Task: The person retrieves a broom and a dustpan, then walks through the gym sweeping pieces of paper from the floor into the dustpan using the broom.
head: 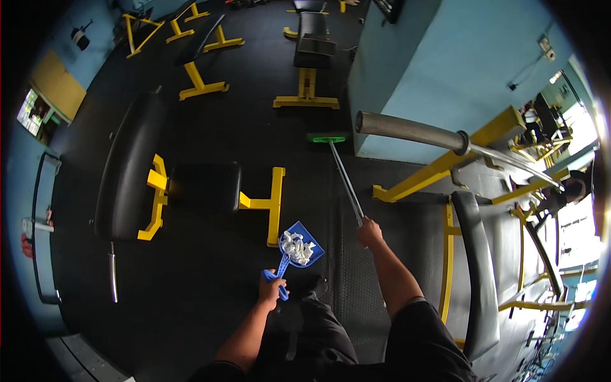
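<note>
My left hand (272, 290) grips the handle of a blue plastic dustpan (316, 256). Crumpled white paper (298, 247) lies in its pan, beside the foot of a yellow-framed bench. In my right hand (371, 232) is the long metal handle (347, 181) of a broom. Its green head (329, 139) is out ahead of me, near the base of a blue pillar, and its bristles are hard to make out against the dark floor.
A black padded bench (205, 187) with an upright backrest (129, 167) stands at left. To the right, a barbell (410, 129) juts out from a yellow rack (420, 176), near the blue pillar (405, 95). Ahead are more benches (308, 88) on the black rubber floor (191, 296).
</note>
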Demonstrator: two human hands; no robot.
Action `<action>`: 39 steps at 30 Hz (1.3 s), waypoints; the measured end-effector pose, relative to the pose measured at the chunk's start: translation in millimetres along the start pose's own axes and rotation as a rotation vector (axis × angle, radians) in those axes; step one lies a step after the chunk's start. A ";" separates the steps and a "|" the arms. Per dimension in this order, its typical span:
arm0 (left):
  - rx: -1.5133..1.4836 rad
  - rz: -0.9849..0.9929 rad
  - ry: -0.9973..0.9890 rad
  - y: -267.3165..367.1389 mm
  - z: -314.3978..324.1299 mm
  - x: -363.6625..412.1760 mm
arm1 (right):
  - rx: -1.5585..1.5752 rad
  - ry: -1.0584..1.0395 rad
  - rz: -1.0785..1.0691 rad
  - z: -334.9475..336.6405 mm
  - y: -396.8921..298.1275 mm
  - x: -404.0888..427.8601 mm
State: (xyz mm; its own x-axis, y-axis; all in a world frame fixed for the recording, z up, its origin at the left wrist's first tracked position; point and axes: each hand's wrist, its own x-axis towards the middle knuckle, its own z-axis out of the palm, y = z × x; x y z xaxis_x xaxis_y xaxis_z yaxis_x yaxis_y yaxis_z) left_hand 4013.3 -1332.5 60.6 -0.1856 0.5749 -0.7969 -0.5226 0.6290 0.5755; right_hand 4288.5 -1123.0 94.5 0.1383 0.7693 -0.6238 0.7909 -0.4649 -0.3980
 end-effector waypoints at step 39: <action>0.165 -0.031 0.115 -6.7 74.9 28.9 | -0.368 -0.390 0.127 -96.2 131.6 -233.1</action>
State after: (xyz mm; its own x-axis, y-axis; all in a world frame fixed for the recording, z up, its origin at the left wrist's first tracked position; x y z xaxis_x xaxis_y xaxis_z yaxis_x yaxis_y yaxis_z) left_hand 4073.8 -1280.9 47.5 -0.2701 0.4961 -0.8252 -0.3877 0.7284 0.5649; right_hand 4417.7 -1321.4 252.2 0.0703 0.4648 -0.8826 0.9484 -0.3054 -0.0853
